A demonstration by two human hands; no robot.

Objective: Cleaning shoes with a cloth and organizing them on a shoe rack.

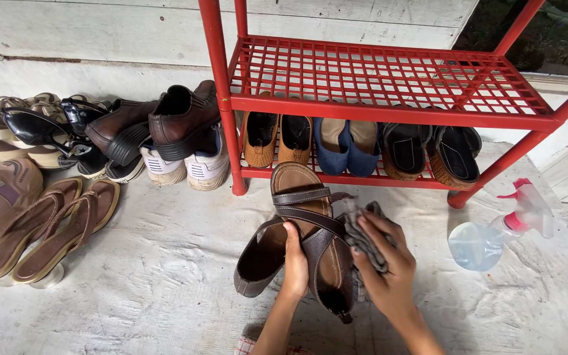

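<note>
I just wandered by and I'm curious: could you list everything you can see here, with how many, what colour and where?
brown strappy sandal: one, dark brown, held in front of the rack
grey cloth: one, pressed to the sandal
red metal shoe rack: one, top shelf bare
shoes on lower shelf: three pairs, tan, blue and black with woven sides
brown leather shoes: two, on the pile left of the rack
white sneakers: two, under them
tan heeled sandals: two, far left
spray bottle: one, clear with pink trigger, lying right
left hand: grips the sandal
right hand: holds the cloth
</note>
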